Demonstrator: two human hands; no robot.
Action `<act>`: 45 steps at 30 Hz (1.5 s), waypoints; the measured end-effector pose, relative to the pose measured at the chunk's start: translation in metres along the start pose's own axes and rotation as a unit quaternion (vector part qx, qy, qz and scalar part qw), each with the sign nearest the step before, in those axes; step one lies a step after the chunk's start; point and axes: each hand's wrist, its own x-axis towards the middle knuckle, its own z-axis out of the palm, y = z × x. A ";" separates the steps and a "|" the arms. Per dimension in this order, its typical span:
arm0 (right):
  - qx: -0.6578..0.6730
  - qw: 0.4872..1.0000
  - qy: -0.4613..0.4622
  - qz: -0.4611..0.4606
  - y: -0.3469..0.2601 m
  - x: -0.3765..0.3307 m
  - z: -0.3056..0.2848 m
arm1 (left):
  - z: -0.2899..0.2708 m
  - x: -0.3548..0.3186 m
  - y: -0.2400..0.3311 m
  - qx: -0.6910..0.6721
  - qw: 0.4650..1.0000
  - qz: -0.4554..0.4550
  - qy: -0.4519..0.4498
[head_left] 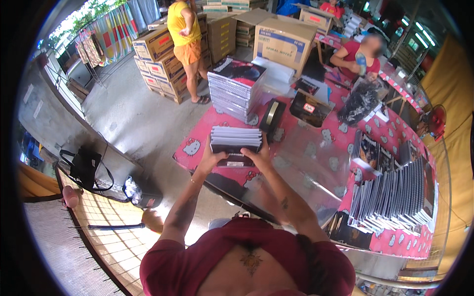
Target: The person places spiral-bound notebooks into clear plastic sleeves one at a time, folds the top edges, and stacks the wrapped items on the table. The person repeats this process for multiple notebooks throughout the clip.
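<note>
Both my hands grip a small stack of spiral notebooks [236,134] with dark covers, pages edge facing up and away from me. My left hand [212,159] closes round its left side, thumb across the near dark cover. On the other side my right hand [257,156] does the same, fingers partly hidden behind the stack. The notebooks are at the left part of the pink printed table [190,146]. Just beyond them stands a tall pile of spiral notebooks [231,96], with a black tape dispenser [271,116] beside it.
Rows of spiral notebooks [390,195] lie at the table's right. A clear plastic sheet [316,170] covers its middle, with an open box [310,107] beyond. Cartons [163,59] and a person in yellow [183,29] are at the back left; another person [356,58] sits across the table.
</note>
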 end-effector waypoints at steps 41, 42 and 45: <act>-0.106 0.990 -0.081 0.044 0.001 0.004 -0.018 | -0.016 0.019 0.061 0.228 0.962 -0.036 -0.148; -0.127 0.987 -0.086 0.045 -0.001 0.003 -0.020 | -0.018 0.020 0.074 0.269 0.952 0.007 -0.145; -0.146 0.985 -0.079 0.048 -0.001 0.003 -0.023 | -0.005 0.030 0.128 0.400 0.891 0.174 -0.124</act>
